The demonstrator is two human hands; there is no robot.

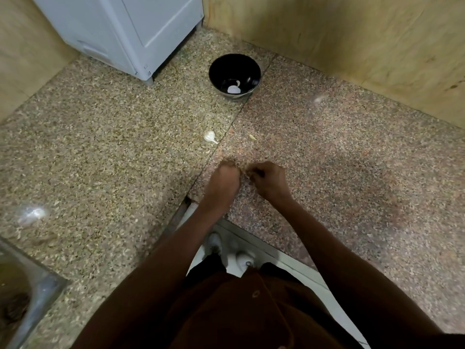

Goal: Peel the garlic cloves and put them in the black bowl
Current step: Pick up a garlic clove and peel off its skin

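Both hands hover close together over the counter's (327,152) front edge, the left hand (224,181) curled into a fist and the right hand (268,181) pinching something too small to make out. Just beyond them lies a garlic piece (209,136) with scraps of skin (252,137) nearby. Farther back, near the counter's rear corner beside a white appliance (130,34), the black bowl (234,75) holds peeled cloves (234,89).

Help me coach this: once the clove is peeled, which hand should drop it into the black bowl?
Probably the left hand. The black bowl sits ahead and slightly left, more in line with it than with the right hand. Which hand holds the clove cannot be seen.
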